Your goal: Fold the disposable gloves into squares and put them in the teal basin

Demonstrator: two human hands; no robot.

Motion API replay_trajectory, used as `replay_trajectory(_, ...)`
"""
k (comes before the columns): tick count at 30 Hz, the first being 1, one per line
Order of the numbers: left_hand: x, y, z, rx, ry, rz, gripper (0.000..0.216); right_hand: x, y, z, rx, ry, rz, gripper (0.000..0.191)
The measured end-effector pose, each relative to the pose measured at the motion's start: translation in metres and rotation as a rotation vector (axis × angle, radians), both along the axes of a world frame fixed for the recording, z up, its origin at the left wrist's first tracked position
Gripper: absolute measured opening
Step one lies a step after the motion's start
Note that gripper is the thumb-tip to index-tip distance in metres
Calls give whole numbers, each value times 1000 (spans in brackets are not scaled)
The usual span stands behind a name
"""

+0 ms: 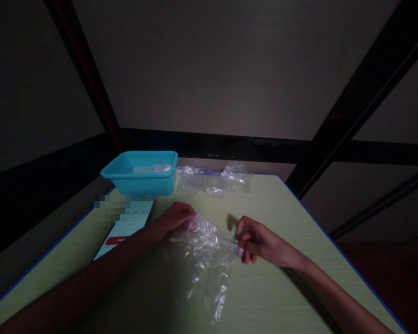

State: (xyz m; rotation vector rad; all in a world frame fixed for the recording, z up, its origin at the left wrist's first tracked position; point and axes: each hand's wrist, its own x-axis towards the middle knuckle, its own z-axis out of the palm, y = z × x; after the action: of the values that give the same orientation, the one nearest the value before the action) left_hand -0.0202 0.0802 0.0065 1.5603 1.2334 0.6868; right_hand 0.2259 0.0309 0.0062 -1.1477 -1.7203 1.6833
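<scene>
1. I am watching the left hand (176,219) gripping the clear plastic bag (202,255) at one corner.
2. The right hand (257,241) is pinching its right edge.
3. The bag is lying on the green table (282,208) between them.

It is dim where I work; the only lit patch is the far end of the table (285,204), around the blue tub (139,178). Nearer to me than the tub, the tabletop sinks into shadow and my forearms go almost black. My right hand (256,241) throws a small shadow on its tub side. The plastic bag (202,250) shows faint glints. A pixelated patch (114,204) sits just in front of the tub.
</scene>
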Motion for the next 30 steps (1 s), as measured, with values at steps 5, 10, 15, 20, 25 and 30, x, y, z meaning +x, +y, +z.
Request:
replay_trajectory(5,10,31,3,37,120,-177,24,-6,-9,-1,-128,39,139,29)
replay_trajectory(10,38,45,3,196,235,-281,13,4,-12,7,-200,-5,333,30)
replay_trajectory(15,51,21,16,493,296,-209,17,14,-1,20,425,-207,94,18)
replay_trajectory(20,21,-23,14,778,462,-248,19,7,8,14,826,-241,222,23)
replay_trajectory(25,-11,-48,-8,943,531,-223,17,3,7,10,792,-437,388,54)
replay_trajectory(30,-22,-53,-13,942,429,-104,20,5,7,12,710,-545,447,68)
